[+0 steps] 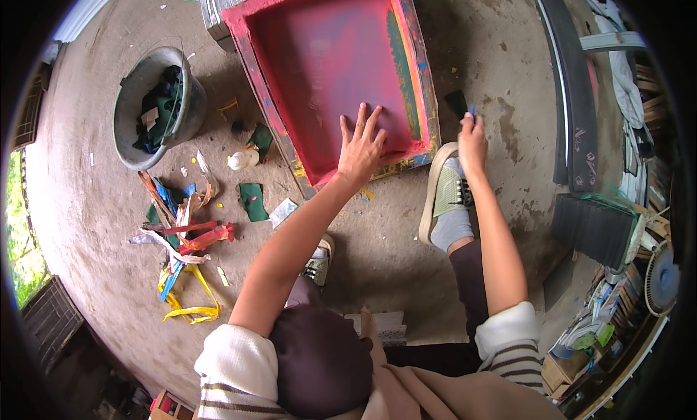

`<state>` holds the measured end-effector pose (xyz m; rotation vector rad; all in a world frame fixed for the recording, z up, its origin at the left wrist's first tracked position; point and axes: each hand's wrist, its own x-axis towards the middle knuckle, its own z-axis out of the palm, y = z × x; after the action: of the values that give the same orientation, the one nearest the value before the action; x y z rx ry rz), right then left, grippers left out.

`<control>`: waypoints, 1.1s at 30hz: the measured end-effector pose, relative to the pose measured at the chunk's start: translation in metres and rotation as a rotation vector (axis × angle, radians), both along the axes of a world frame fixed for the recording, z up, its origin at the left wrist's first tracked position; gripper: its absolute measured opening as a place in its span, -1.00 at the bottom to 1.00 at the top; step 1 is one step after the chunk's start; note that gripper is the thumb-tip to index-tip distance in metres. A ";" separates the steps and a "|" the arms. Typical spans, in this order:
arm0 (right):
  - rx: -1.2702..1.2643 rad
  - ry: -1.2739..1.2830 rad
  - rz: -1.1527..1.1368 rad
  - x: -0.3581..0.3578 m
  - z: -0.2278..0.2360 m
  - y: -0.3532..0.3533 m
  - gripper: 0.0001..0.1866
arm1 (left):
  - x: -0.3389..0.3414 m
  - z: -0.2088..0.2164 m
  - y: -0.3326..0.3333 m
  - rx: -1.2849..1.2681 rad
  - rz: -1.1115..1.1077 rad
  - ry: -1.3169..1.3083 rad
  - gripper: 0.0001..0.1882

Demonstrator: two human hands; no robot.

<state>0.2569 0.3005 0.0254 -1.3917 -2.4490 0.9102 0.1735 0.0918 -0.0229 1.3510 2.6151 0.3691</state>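
Observation:
A wooden screen-printing frame (330,50), its mesh and inner sides coated in red and pink ink, lies before me on a stack. My left hand (359,145) rests on the near part of the mesh, fingers spread, holding nothing. To the right of the frame, above my right shoe (441,191), my right hand (473,143) is closed. A small blue tip (472,109) sticks out of its fingers; the rest of that thing is hidden. Beside this hand a dark green scrap (456,102) lies on the floor.
At the left stands a grey bucket (118,126) with dark scraps inside. Near it are a small whitish bottle (243,158), a green piece (253,202), white paper (283,212) and a heap of colored strips (196,235). A fan (662,278) and dark stacked boards (592,231) are at right.

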 end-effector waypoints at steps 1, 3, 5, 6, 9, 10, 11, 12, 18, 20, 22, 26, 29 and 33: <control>0.007 -0.065 -0.012 0.001 -0.005 0.015 -0.52 | -0.001 -0.002 -0.002 0.024 0.014 -0.012 -0.75; 0.105 -0.182 0.025 0.013 -0.021 0.052 -0.53 | -0.002 0.000 -0.003 0.107 -0.014 -0.054 -0.73; 0.287 -0.306 0.117 0.039 -0.051 0.094 -0.56 | 0.004 -0.002 0.011 0.215 -0.031 -0.075 -0.74; 0.463 -0.262 0.130 0.034 -0.054 0.088 -0.61 | 0.003 -0.004 0.008 0.211 -0.023 -0.081 -0.74; 0.723 0.052 0.271 0.009 -0.018 0.021 -0.73 | -0.003 -0.005 -0.014 0.189 0.030 -0.099 -0.70; 0.650 0.261 0.377 -0.003 0.004 -0.006 -0.77 | -0.007 -0.003 -0.018 0.185 0.056 -0.096 -0.69; 0.403 0.309 0.576 -0.003 0.005 -0.021 -0.80 | -0.006 -0.001 -0.012 0.201 0.067 -0.112 -0.67; 0.137 0.357 0.762 -0.002 0.003 -0.037 -0.84 | -0.003 -0.002 -0.011 0.207 0.080 -0.127 -0.66; 0.033 0.073 0.979 -0.008 -0.041 -0.055 -0.77 | 0.000 -0.003 0.003 0.268 0.087 -0.107 -0.61; -0.052 0.037 0.948 -0.012 -0.043 -0.053 -0.74 | -0.002 -0.002 -0.001 0.249 0.093 -0.115 -0.60; -0.103 0.024 0.904 -0.015 -0.047 -0.052 -0.74 | -0.003 -0.001 -0.002 0.244 0.091 -0.135 -0.60; -0.057 0.027 0.885 -0.016 -0.050 -0.052 -0.79 | -0.004 0.000 -0.002 0.249 0.072 -0.179 -0.63; -0.051 0.029 0.852 -0.014 -0.048 -0.060 -0.84 | -0.009 -0.003 -0.011 0.269 0.012 -0.200 -0.63; -0.087 -0.018 0.768 -0.014 -0.047 -0.060 -0.90 | -0.018 -0.004 -0.021 0.265 -0.088 -0.227 -0.65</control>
<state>0.2429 0.2406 -0.0217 -0.4298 -3.0221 1.1375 0.1557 0.0706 -0.0272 1.4005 2.3757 0.8273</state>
